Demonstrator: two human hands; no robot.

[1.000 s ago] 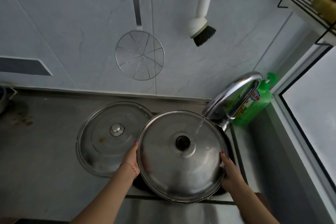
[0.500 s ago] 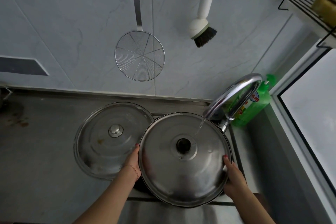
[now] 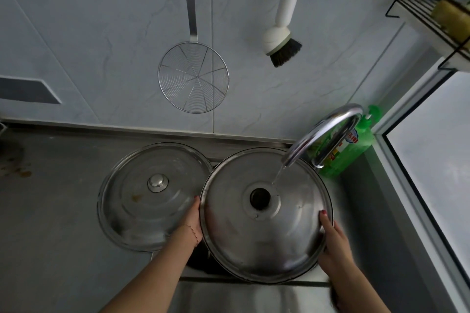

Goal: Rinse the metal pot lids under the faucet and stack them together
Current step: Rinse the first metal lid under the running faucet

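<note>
A large round metal lid [image 3: 264, 241] with a dark knob at its centre is held over the sink, tilted slightly. My left hand [image 3: 192, 223] grips its left rim and my right hand [image 3: 333, 239] grips its right rim. Water runs from the curved chrome faucet [image 3: 328, 132] onto the lid just right of the knob. A second metal lid [image 3: 142, 206] with a shiny knob lies flat on the steel counter to the left, its right edge tucked beside the held lid.
A green dish soap bottle [image 3: 353, 150] stands behind the faucet. A wire skimmer [image 3: 193, 77] and a scrub brush [image 3: 282, 45] hang on the tiled wall. A black wire rack [image 3: 432, 10] holds a sponge at upper right. The steel counter [image 3: 45, 211] extends left.
The held lid has shifted slightly, so the water stream now lands nearer the knob. Both hands keep their grip on the rim; the other lid has not moved.
</note>
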